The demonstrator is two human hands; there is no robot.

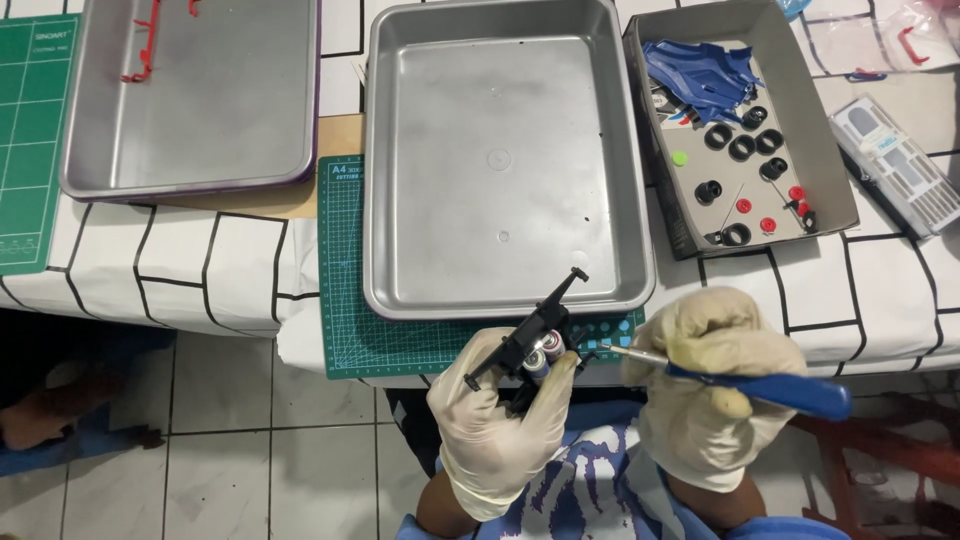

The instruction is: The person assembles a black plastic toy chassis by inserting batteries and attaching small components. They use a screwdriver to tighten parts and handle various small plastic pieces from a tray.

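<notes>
Gloved left hand (497, 425) pinching black toy chassis (528, 340); right hand (712, 385) clenched round blue-handled screwdriver (745, 382), tip seemingly touching it. Beyond, steel tray (505, 160), grey parts box (745, 130).

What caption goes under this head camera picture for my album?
Gloved left hand holds a small black toy chassis while the right hand points a blue-handled screwdriver at it.

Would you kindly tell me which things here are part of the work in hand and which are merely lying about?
In hand:
- left hand holding the small black chassis
- right hand holding the blue-handled screwdriver

Lying about:
- middle steel tray
- left steel tray with red parts
- grey box of black wheels
- green cutting mat
</notes>
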